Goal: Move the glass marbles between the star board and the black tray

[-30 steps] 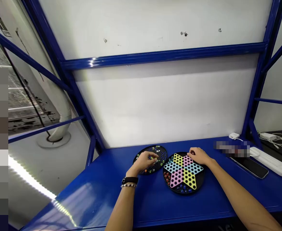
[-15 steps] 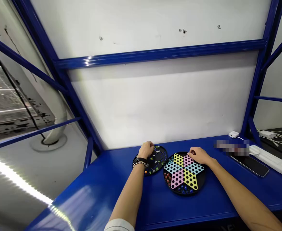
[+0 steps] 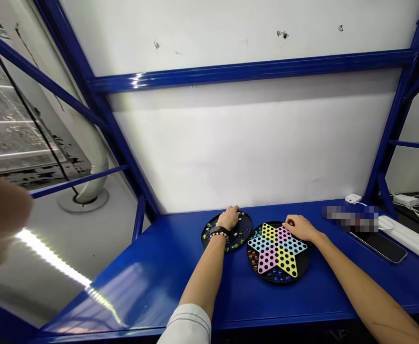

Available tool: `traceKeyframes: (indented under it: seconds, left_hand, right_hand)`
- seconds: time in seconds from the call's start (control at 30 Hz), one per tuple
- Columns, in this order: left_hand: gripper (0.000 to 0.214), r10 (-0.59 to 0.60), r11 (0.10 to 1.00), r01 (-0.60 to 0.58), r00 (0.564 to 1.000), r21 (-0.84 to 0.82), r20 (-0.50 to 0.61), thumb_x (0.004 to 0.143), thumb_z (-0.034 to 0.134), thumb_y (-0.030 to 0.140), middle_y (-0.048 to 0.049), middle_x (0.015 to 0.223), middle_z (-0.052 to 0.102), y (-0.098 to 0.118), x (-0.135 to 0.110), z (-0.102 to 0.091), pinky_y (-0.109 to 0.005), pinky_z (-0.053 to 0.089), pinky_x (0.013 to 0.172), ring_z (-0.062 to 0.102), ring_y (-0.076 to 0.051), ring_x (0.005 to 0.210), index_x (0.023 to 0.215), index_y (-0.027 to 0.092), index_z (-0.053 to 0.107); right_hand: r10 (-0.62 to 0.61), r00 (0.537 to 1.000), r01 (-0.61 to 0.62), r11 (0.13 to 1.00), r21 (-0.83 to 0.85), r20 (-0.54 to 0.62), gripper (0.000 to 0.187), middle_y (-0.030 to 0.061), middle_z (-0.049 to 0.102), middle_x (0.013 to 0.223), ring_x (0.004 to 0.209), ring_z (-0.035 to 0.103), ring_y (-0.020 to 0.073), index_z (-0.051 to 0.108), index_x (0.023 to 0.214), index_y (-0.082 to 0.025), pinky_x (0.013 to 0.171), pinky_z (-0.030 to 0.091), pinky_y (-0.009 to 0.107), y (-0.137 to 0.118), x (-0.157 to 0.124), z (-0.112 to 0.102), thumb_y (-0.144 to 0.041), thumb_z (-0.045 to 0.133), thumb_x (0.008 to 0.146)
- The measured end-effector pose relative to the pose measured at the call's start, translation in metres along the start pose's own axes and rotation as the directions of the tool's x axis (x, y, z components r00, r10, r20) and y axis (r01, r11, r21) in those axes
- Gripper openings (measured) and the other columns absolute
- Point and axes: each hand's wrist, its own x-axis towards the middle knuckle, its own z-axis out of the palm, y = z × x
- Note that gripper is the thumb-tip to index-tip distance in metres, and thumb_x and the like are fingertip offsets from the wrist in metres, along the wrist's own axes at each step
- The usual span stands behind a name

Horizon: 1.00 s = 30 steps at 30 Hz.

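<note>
- Marbles, blue and red, fill the black corner pockets of the round black star-shaped board, whose yellow, pink and pale blue points we see with bare holes.
- Round black tray, smaller, lies just left of the board on the blue steel bench, with mixed marbles scattered over it.
- Left hand sits cupped over this tray, fingers curled downward; we cannot tell whether it pinches a marble.
- Right hand lies flat, fingers loosely spread, on the board's upper right edge, holding nothing we can see.
</note>
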Motion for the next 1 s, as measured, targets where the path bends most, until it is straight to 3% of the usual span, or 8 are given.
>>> traceKeyframes:
  seconds: [0.43,0.7,0.87,1.0]
  left_hand:
    - [0.027,0.030,0.998,-0.031,0.999,0.046,0.019,0.096,0.046,0.036,-0.0097,0.118,0.062,0.005,-0.006,-0.002,-0.034,0.049,0.081,0.066,-0.024,0.097,0.119,0.027,0.055]
    - [0.023,0.064,0.997,-0.064,0.998,-0.047,0.007,0.093,0.050,0.029,-0.0135,0.113,0.064,0.011,-0.009,-0.012,-0.035,0.050,0.081,0.066,-0.025,0.096,0.111,0.018,0.059]
    - [0.029,0.233,0.958,-0.236,0.972,-0.161,-0.033,0.097,0.042,0.032,-0.0123,0.112,0.066,0.051,-0.013,-0.026,-0.031,0.049,0.088,0.063,-0.021,0.102,0.115,0.015,0.059]
    - [0.028,0.440,0.876,-0.423,0.898,-0.232,0.023,0.092,0.053,0.037,-0.0063,0.106,0.071,0.103,-0.014,-0.020,-0.026,0.050,0.083,0.065,-0.018,0.095,0.109,0.020,0.065]
  right_hand:
    - [-0.011,1.000,0.012,1.000,-0.026,0.015,0.026,0.0012,0.065,0.075,0.067,0.056,0.0150,0.058,0.076,-0.022,0.059,0.031,0.026,0.006,0.003,0.003,-0.042,0.049,0.090]
    - [0.001,1.000,0.000,1.000,-0.005,0.026,0.026,0.0029,0.065,0.073,0.067,0.055,0.0163,0.058,0.075,-0.021,0.058,0.031,0.027,0.003,-0.002,-0.001,-0.041,0.049,0.089]
    - [-0.006,0.999,0.006,1.000,-0.006,0.031,0.026,0.0026,0.064,0.072,0.066,0.056,0.0167,0.059,0.076,-0.022,0.059,0.032,0.027,0.004,-0.001,0.000,-0.042,0.049,0.089]
    - [0.004,1.000,-0.004,1.000,-0.017,0.021,0.026,0.0026,0.065,0.073,0.068,0.056,0.0170,0.059,0.077,-0.022,0.059,0.031,0.027,0.004,-0.001,0.001,-0.042,0.050,0.089]
